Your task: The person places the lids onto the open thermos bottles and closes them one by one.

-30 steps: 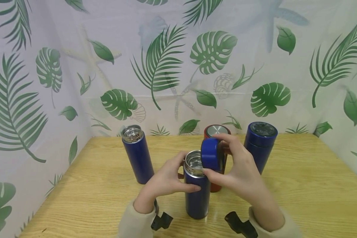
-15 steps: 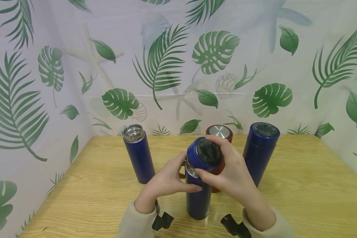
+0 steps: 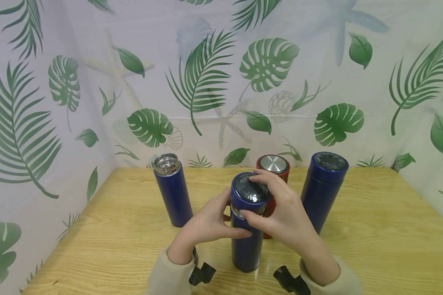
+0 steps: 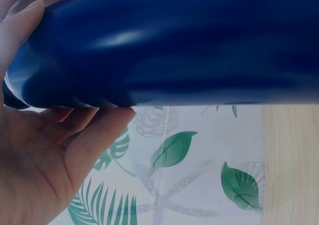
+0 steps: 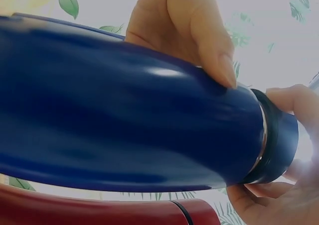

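- Four cylindrical bottles stand on the pale yellow wood-grain surface (image 3: 96,250): three glossy dark blue, one red
- Of the three blue ones, the held blue bottle (image 3: 246,250) is at the centre, nearest the person, its base on the surface
- The second, an uncapped blue bottle (image 3: 174,196) with a bare silver metal neck, stands farther back at the left; the third, a capped blue bottle (image 3: 323,198) with a glossy black top, stands at the right
- The one red bottle (image 5: 94,207), topped with a silver disc (image 3: 273,164), is behind the held one, partly hidden
- One round blue lid with a black top (image 3: 248,189) sits over the held bottle's mouth, a thin silver band showing below it
- Two hands: the left hand (image 3: 211,219) curves round the upper body of the held bottle, thumb across the near side, fingers behind
- The right hand (image 3: 287,211) is bent into a wide pinch on the lid, thumb at its lower near edge, fingers arched over the far side
- Both forearms, in two cream sleeves (image 3: 170,272), reach inward from below, wrists apart
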`<state>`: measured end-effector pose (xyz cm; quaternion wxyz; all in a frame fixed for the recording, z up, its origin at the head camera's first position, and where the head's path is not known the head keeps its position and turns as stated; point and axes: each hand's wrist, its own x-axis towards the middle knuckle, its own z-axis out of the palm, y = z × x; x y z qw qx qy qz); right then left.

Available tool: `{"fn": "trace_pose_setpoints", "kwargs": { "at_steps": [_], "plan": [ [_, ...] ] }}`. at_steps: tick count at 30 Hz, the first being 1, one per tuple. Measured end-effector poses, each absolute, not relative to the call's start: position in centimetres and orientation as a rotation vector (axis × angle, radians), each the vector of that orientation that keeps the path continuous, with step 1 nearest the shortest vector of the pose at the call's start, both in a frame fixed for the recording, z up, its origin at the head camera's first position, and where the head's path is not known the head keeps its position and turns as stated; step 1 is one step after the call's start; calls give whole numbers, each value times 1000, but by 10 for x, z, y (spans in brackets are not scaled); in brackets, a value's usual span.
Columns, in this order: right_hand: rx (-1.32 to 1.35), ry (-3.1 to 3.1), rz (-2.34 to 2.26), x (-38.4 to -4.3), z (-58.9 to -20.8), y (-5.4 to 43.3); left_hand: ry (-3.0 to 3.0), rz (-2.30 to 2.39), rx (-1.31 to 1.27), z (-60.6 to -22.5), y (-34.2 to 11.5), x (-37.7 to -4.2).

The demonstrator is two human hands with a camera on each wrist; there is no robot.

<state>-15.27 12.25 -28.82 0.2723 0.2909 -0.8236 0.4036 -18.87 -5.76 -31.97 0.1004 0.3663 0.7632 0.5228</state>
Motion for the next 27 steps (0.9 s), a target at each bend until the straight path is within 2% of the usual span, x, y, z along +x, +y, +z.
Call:
{"fn": "trace_pose_setpoints", "kwargs": {
  "at_steps": [27],
  "plan": [
    [821, -2363, 1070, -152, -287, 127, 2225, 1550, 1087, -320, -58, -191]
  ]
}}
